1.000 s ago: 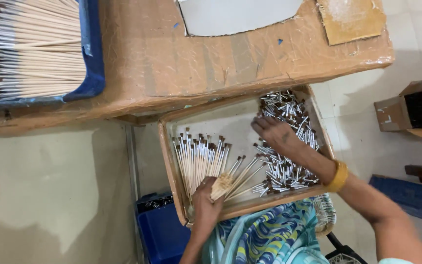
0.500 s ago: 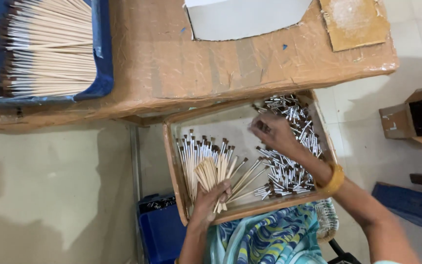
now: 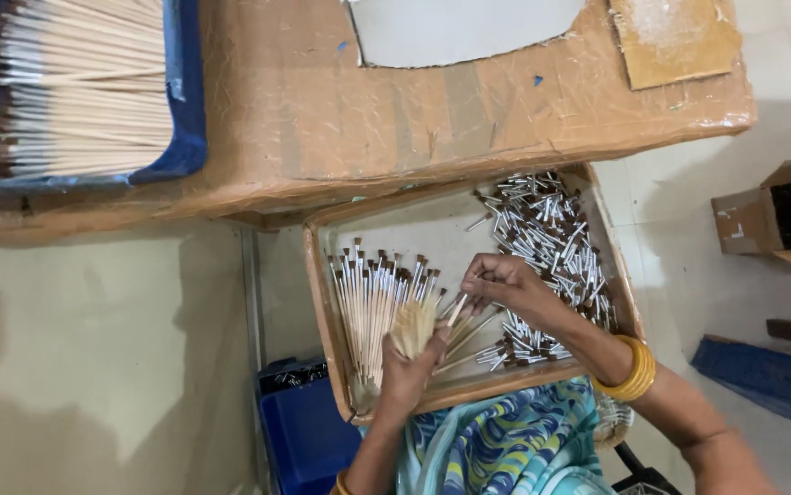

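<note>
- Head view: left hand (image 3: 406, 371) grips a fanned bundle of wooden sticks (image 3: 416, 327) over the tray (image 3: 322, 302)
- Right hand (image 3: 498, 280) pinches one stick tip beside the metal caps (image 3: 551, 247); best to keep the bundle's ends level, I'd say

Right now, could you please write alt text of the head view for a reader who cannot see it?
The left hand grips a fanned bundle of wooden sticks over a shallow cardboard tray, while the right hand pinches one stick's tip. The tray holds a row of finished brushes and a pile of metal ferrules.
</note>
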